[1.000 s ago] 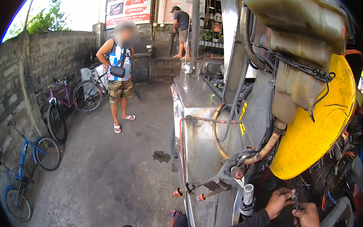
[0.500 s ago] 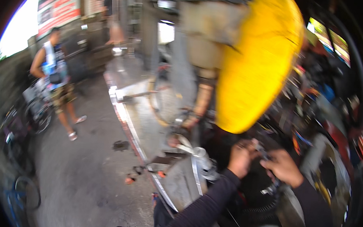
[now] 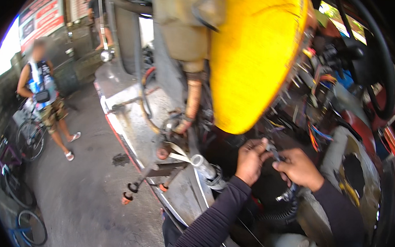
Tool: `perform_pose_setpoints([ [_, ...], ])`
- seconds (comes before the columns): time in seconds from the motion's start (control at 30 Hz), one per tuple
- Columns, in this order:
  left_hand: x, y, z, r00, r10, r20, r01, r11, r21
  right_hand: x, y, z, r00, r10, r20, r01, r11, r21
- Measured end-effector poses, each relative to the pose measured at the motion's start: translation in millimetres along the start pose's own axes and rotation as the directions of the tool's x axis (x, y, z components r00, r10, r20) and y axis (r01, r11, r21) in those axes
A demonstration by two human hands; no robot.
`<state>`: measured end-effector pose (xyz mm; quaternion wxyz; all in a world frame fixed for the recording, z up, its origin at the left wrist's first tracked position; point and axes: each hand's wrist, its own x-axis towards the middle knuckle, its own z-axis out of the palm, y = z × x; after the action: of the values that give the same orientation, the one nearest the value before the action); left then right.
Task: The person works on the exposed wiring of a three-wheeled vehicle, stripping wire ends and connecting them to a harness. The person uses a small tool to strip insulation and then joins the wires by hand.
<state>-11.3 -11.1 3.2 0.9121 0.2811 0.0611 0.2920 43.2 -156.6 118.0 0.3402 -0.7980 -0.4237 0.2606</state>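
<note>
Grey concrete floor (image 3: 81,188) spreads out to the left of the big, curved yellow panel (image 3: 258,58). Just left of the panel is a long, dull silver metal body (image 3: 145,140), scratched and dirty. Farther left of the panel stands a person in a white, blue and dark top (image 3: 46,93). Right of the panel is a round black steering wheel (image 3: 390,69). Well below the panel is a cloudy white plastic jug (image 3: 292,246). A black, curly hose (image 3: 285,217) lies above the jug, on the side toward the panel.

Both bare hands are under the panel's bottom tip, a bit to its right. The left hand (image 3: 250,161) has its fingertips closed in a pinch on a small, thin grey piece (image 3: 273,152). The right hand (image 3: 301,169) has its thumb and fingers curled around the other end. So the piece sits between the two hands, near the panel's tip. Its long way slants down and to the right, away from the panel. Both hands touch it, so neither is nearer. It looks smooth and dull, but fingers hide much of it. A tiny, shiny silver fitting (image 3: 286,193) hangs under the right hand, farther below the panel. I cannot tell if the two join.
</note>
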Motion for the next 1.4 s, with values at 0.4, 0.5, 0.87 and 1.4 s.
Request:
perform_pose_setpoints([
  [0.4, 10.2, -11.9, -10.4, 0.999, 0.037, 0.002, -0.037, 0.997, 0.070, 6.3, 7.0, 8.6, 0.999, -0.046, 0.002, 0.045, 0.978, 0.203],
  [0.5, 7.3, -11.5, -3.0, 1.000, 0.015, 0.018, -0.016, 0.998, 0.057, -0.1, 4.0, 4.6, 0.999, -0.045, -0.012, 0.046, 0.986, 0.159],
  [0.87, 2.8, 12.1, -1.5, 1.000, 0.025, -0.016, -0.025, 0.999, 0.030, -9.6, -12.9, -23.7, 0.997, 0.018, 0.075, -0.016, 0.999, -0.029],
  [1.4, 0.3, 17.5, -5.7, 0.980, 0.057, -0.191, 0.000, 0.959, 0.283, 44.3, 33.3, -30.3, 0.925, -0.020, -0.379, 0.098, 0.977, 0.188],
])
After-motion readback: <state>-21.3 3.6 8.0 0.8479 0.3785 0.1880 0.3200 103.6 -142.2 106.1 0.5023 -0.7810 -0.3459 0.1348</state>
